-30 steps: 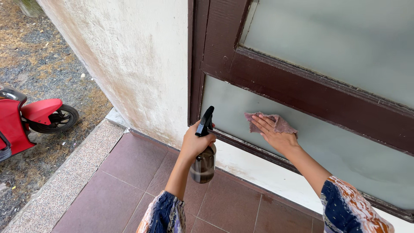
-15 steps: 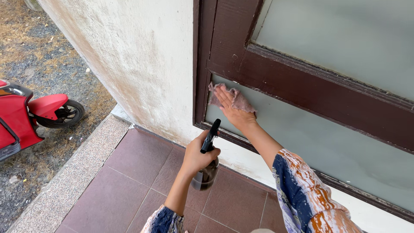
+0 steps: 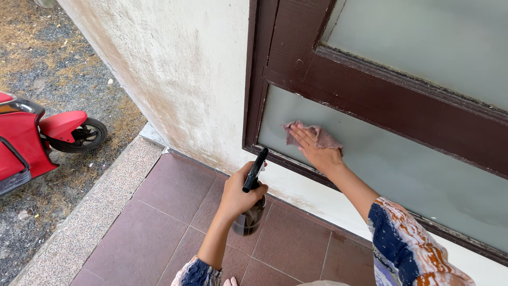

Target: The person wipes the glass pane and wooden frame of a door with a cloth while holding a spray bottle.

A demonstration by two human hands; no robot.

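Pressing a pinkish cloth (image 3: 313,135) flat against the lower frosted pane (image 3: 402,169) — right hand (image 3: 316,150), fingers spread, near the pane's left corner. Left hand (image 3: 241,190) clenched around a dark spray bottle (image 3: 251,212), held low over the brown floor tiles (image 3: 159,212). Red scooter (image 3: 32,137) parked far left. Risk noted: the cloth could be snagged on the rough dark frame (image 3: 370,95), or the bottle dropped onto tile if the grip slackens.

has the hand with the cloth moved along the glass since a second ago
Yes. The right hand and pink cloth slid left along the lower glass pane, ending near the dark frame's lower-left corner.
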